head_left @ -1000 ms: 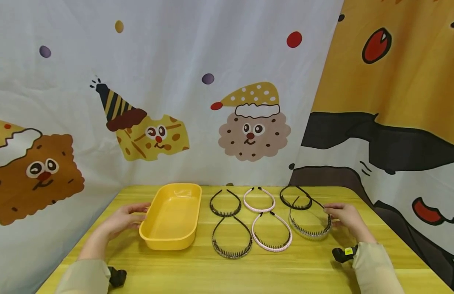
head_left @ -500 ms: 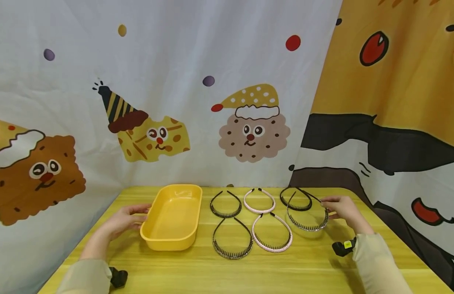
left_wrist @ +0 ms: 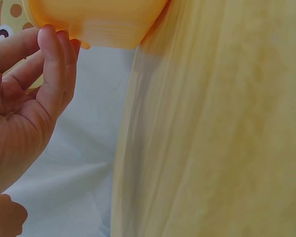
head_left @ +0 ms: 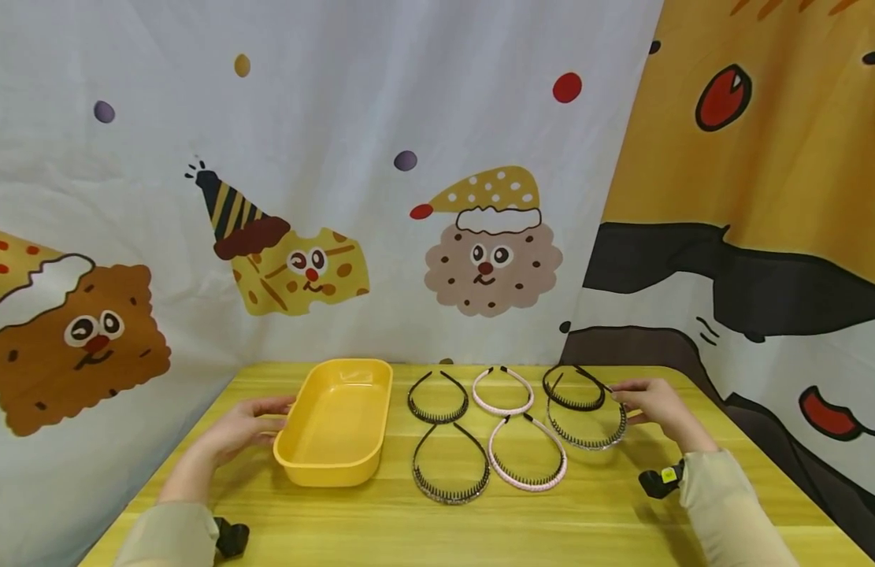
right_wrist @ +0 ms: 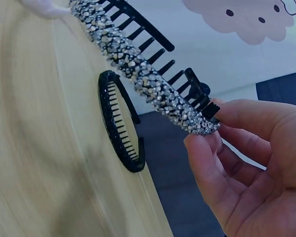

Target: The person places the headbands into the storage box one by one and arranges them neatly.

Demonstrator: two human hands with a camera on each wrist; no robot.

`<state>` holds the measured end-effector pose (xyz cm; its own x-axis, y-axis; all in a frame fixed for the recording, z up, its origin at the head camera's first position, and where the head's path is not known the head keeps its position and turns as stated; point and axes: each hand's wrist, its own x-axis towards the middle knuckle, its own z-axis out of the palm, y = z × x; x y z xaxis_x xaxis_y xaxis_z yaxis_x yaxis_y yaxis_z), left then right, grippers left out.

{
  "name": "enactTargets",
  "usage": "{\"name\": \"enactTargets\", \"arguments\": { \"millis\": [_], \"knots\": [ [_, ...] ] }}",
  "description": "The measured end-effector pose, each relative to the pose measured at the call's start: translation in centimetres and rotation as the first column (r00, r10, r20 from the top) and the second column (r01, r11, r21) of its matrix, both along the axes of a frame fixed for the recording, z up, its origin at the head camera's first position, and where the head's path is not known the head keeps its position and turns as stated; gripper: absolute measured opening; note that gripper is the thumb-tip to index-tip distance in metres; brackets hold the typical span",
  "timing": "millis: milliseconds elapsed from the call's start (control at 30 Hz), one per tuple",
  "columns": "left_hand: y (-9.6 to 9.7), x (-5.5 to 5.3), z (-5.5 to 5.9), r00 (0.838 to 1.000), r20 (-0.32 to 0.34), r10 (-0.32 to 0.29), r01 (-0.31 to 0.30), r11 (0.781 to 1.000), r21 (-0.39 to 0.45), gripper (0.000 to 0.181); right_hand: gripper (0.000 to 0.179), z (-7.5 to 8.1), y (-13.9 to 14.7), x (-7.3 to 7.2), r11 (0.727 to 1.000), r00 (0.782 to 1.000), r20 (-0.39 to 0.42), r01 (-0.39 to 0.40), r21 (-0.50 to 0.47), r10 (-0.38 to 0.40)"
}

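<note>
My right hand (head_left: 653,409) pinches a headband (head_left: 586,443) between thumb and fingers near one end. This headband is black and toothed, its outer side covered with silvery rhinestones (right_wrist: 138,79) in the right wrist view. It is tilted and raised above the table in that view. My left hand (head_left: 242,429) is at the left side of a yellow tray (head_left: 331,476), its relaxed fingertips touching the outside near the rim in the left wrist view. Nothing lies inside the tray.
Several headbands lie between tray and right hand: black (head_left: 437,417), black with rhinestones (head_left: 451,496), pink (head_left: 503,409), another pink one (head_left: 529,483) and black (head_left: 579,405). They lie on a yellow wood-grain table (head_left: 480,535). A cartoon-print curtain (head_left: 380,118) hangs behind.
My right hand has moved a little left and away from me, carrying the rhinestone headband with it. The left hand stays at the tray; the head view has shifted slightly.
</note>
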<state>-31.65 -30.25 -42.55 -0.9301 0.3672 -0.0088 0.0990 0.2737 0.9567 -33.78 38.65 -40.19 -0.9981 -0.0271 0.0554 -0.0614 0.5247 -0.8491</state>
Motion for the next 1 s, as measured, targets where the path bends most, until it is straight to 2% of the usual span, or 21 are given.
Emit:
{"name": "enactTargets", "arguments": {
  "millis": [400,800,1000],
  "knots": [
    [0.1,0.1,0.0,1.000,0.005,0.011,-0.011,1.000,-0.001,0.062,0.043,-0.1,-1.8,-0.6,0.999,1.000,0.012,-0.027,-0.020,0.027],
    [0.1,0.0,-0.1,1.000,0.004,-0.008,0.008,1.000,0.007,0.062,0.042,0.0,-3.2,-1.1,0.996,0.999,0.010,-0.049,-0.072,0.050],
    [0.0,0.0,-0.1,1.000,0.004,-0.006,0.006,1.000,0.015,0.063,0.039,0.0,-3.9,-1.4,0.996,0.998,0.004,-0.063,-0.068,0.063]
  ]
}}
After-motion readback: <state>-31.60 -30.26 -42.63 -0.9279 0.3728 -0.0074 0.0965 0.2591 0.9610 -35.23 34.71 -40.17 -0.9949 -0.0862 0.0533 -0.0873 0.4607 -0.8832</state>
